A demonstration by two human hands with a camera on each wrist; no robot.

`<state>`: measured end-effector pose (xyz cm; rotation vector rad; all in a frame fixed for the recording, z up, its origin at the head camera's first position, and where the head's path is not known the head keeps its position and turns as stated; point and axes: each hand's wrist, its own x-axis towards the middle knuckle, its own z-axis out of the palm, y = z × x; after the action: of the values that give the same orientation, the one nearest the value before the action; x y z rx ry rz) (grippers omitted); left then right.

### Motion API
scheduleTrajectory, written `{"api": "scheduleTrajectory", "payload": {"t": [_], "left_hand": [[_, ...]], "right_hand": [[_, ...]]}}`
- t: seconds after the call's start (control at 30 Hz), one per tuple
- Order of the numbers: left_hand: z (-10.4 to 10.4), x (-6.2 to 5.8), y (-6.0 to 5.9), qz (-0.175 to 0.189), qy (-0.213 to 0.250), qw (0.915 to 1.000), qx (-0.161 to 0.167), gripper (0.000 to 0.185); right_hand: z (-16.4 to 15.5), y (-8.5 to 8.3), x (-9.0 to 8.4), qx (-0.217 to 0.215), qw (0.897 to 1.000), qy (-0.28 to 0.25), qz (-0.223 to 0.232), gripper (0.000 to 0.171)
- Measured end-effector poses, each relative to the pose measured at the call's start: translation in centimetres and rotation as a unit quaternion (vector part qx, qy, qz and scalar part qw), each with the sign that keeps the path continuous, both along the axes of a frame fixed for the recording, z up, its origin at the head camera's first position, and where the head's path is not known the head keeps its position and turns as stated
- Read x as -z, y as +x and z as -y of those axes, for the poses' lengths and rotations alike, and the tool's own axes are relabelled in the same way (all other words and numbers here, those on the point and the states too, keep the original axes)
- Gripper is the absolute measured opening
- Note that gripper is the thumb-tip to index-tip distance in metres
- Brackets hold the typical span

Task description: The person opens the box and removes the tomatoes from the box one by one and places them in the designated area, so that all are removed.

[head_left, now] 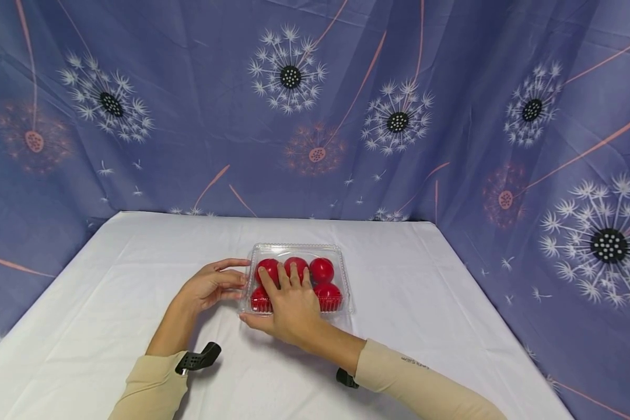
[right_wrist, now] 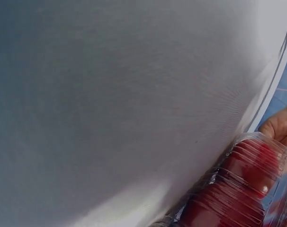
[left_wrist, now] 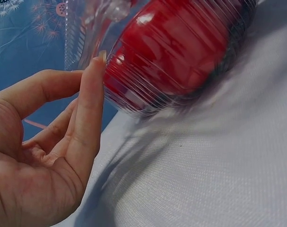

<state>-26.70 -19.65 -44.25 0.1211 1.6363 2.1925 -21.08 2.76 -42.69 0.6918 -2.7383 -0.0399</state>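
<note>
Clear box [head_left: 296,280] lies under right hand [head_left: 290,308].

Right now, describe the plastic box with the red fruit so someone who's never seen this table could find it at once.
On the white tablecloth in front of the dandelion-print curtain, look near the middle, where both hands meet. The clear plastic box sits there, with the right hand flat on its lid and the left hand touching its left side. It is transparent, ribbed, and packed with round red fruits.
</note>
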Motion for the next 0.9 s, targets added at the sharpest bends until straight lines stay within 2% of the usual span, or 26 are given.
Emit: {"api": "scheduleTrajectory", "payload": {"t": [0.5,0.9], "left_hand": [[-0.11,0.15,0.00,-0.003,-0.002,1.0000,-0.002,0.044],[-0.26,0.06,0.01,-0.001,0.002,1.0000,0.000,0.042]], "right_hand": [[0.17,0.17,0.10,0.006,0.999,0.027,0.015,0.096],[-0.01,0.22,-0.23,-0.004,0.999,0.042,0.019,0.090]]}}
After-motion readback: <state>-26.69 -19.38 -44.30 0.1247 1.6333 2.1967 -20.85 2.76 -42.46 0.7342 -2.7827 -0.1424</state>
